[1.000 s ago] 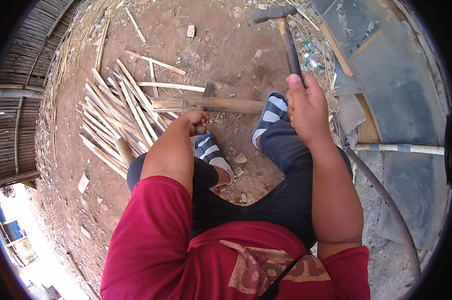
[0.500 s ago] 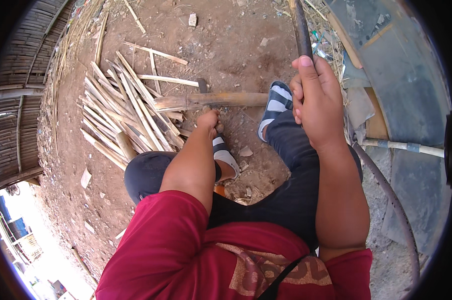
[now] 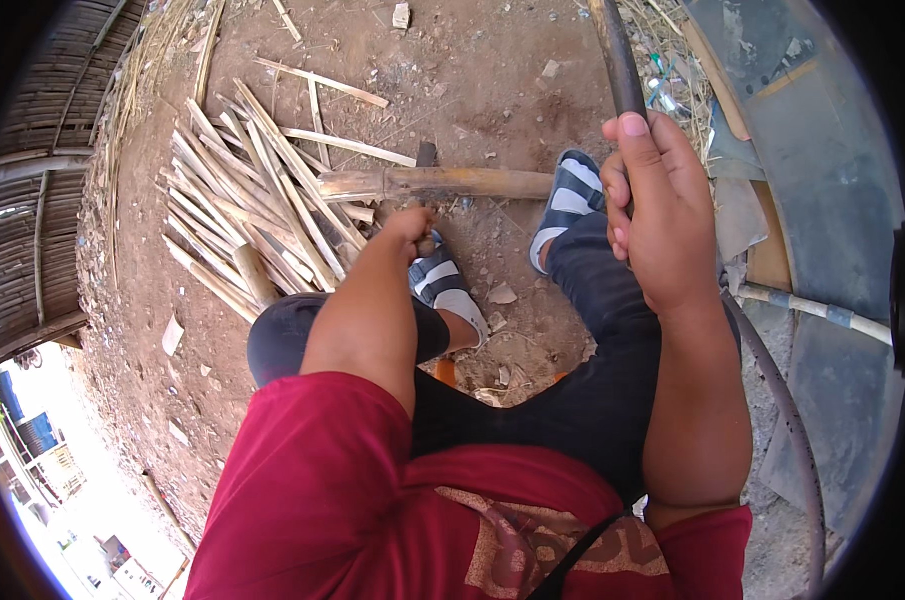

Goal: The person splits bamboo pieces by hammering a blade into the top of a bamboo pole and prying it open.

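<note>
My left hand (image 3: 408,228) is closed round a short wooden handle, whose rounded end shows below my fist. A dark flat blade (image 3: 427,154), apparently of the same blade tool, sticks out past the far side of a bamboo pole (image 3: 453,182). Whether it is sunk in the bamboo or passes beneath it, I cannot tell. The pole lies crosswise in front of my feet, its right end by my right sandal (image 3: 573,190). Raised at the right, my right hand (image 3: 663,200) grips a dark stick (image 3: 618,60) that points away past the top edge.
A heap of split bamboo strips (image 3: 263,200) lies on the dirt ground to the left, with loose strips beyond it. Grey sheets (image 3: 823,130) and a curved dark pipe (image 3: 788,420) are on the right. A woven bamboo wall (image 3: 43,100) stands far left.
The view has shifted a little, so the ground and pole appear higher and further right. My left hand sits slightly further left against the pole, and more of my left sandal shows. Both grips remain.
</note>
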{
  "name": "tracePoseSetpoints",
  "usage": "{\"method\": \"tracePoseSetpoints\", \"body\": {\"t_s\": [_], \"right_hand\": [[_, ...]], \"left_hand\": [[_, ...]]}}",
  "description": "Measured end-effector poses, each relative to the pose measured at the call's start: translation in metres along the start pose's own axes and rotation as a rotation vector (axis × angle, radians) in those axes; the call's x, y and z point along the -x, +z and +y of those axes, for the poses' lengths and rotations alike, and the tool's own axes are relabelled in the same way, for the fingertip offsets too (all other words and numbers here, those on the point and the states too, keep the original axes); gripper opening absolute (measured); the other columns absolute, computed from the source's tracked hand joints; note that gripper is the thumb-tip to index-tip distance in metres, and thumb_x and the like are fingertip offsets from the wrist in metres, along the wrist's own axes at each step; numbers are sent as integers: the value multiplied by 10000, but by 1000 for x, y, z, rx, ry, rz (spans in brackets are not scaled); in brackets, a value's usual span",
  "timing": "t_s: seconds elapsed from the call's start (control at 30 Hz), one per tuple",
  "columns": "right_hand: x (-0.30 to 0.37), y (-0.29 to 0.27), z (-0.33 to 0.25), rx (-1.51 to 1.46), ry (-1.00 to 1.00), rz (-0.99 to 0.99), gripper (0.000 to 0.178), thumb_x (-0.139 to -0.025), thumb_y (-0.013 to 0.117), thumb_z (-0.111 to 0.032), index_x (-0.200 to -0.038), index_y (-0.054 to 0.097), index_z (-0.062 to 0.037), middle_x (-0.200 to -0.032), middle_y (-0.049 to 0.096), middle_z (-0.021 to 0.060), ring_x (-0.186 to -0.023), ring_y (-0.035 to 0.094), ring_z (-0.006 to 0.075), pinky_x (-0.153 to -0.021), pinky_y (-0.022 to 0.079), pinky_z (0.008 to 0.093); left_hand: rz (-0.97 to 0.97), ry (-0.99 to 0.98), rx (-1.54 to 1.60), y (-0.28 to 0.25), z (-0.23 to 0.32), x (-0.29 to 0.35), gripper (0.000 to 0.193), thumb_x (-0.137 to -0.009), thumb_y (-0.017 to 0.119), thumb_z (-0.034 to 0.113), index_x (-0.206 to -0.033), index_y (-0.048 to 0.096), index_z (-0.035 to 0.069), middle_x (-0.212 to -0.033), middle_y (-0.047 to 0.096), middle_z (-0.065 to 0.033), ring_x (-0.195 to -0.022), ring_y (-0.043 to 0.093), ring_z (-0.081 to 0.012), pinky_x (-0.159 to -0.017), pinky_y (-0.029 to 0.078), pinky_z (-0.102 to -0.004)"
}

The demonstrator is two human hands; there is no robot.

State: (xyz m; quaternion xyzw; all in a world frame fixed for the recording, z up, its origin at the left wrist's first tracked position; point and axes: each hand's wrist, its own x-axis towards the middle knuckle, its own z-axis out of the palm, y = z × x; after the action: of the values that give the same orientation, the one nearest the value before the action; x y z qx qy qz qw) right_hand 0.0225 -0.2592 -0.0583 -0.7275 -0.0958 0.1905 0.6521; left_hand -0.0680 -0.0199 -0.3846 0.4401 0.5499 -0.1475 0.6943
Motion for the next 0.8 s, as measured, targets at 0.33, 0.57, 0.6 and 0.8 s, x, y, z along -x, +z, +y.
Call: {"method": "tracePoseSetpoints", "body": {"t_s": [0.33,0.57,0.6,0.8], "right_hand": [[13,-3,-15,-140,60,-12,346,-1047,554,-390,-1049,574,-45,-654,473,-47,-486,387,11,-432,315,194],[14,-12,-18,-166,23,-1,344,-1046,552,-396,-1011,561,-53,-653,478,-43,-477,392,12,-419,322,198],[14,-15,-18,-164,-6,6,342,-1046,551,-394,-1007,559,-54,-654,479,-42,-477,393,12,-418,323,198],[17,-16,-19,-201,43,-40,332,-1052,545,-378,-975,543,-55,-654,486,-38,-478,402,15,-419,332,201]], "left_hand": [[-126,-180,-44,-9,9,31,133,-911,592,102,-794,533,128,-551,453,47,-427,406,-106,-406,391,-262],[340,40,153,72,-53,47,145,-890,607,69,-777,532,119,-593,487,22,-420,415,-91,-372,379,-267],[205,44,155,57,-38,53,141,-890,609,70,-782,532,116,-595,489,21,-419,420,-92,-371,378,-261],[-96,-266,107,-27,15,25,131,-908,614,85,-806,535,113,-591,479,10,-416,400,-116,-359,350,-252]]}}
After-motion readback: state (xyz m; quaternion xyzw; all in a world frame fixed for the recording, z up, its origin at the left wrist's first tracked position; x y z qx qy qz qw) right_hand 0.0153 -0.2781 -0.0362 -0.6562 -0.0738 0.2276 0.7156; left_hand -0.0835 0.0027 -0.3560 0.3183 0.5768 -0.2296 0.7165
